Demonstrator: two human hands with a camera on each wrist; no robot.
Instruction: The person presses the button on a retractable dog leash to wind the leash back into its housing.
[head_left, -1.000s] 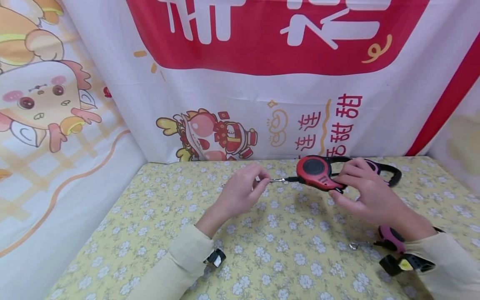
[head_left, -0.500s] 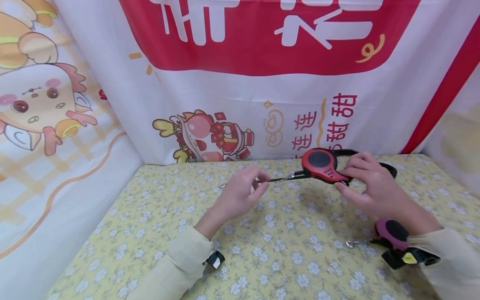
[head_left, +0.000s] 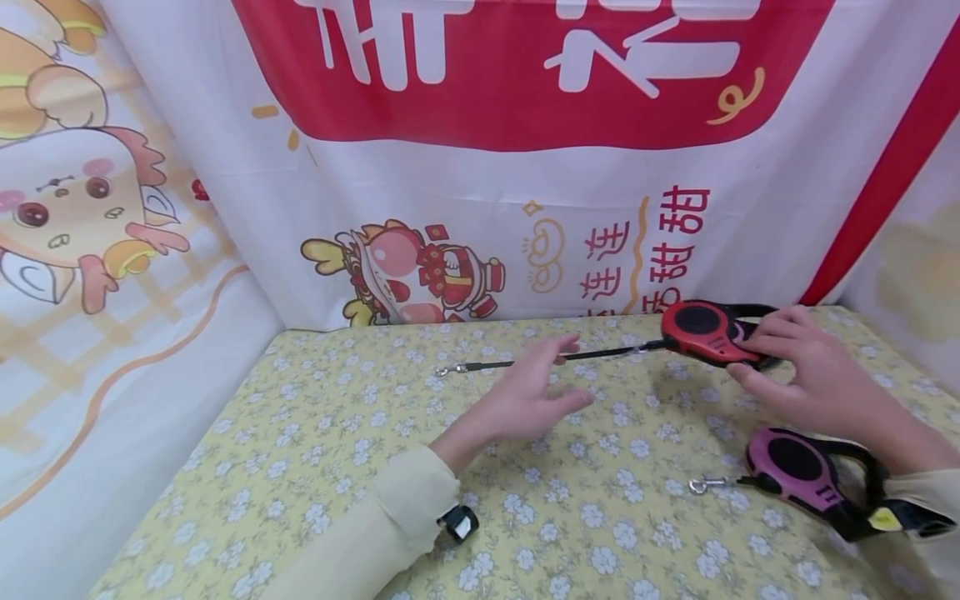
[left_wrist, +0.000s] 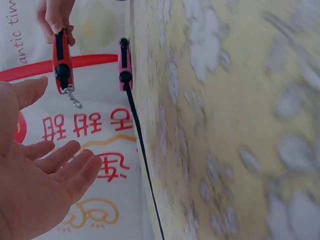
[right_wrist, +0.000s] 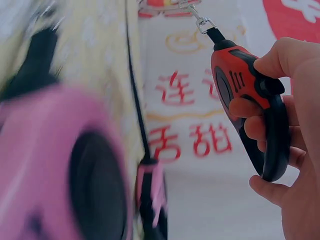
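Observation:
In the head view my right hand (head_left: 817,375) grips the handle of a red and black retractable leash (head_left: 720,343), its thumb along the casing in the right wrist view. A metal snap clip (right_wrist: 204,22) dangles from the leash's short black strap. My left hand (head_left: 525,400) is spread, palm bare in the left wrist view, apart from the red leash. Behind that hand a black cord (head_left: 600,354) stretches across the table to a silver clip (head_left: 444,371). It runs out of a pink retractable leash (right_wrist: 156,185), mostly hidden behind the red one in the head view.
A second pink retractable leash (head_left: 793,457) lies under my right forearm, its clip (head_left: 701,485) pointing left. Flowered cloth (head_left: 570,533) covers the table. A printed curtain (head_left: 420,183) closes the back, with more fabric at both sides.
My left hand has stopped pinching at the red leash's clip end, and its fingers have spread. The red leash has moved right in my right hand. The near pink leash is more exposed.

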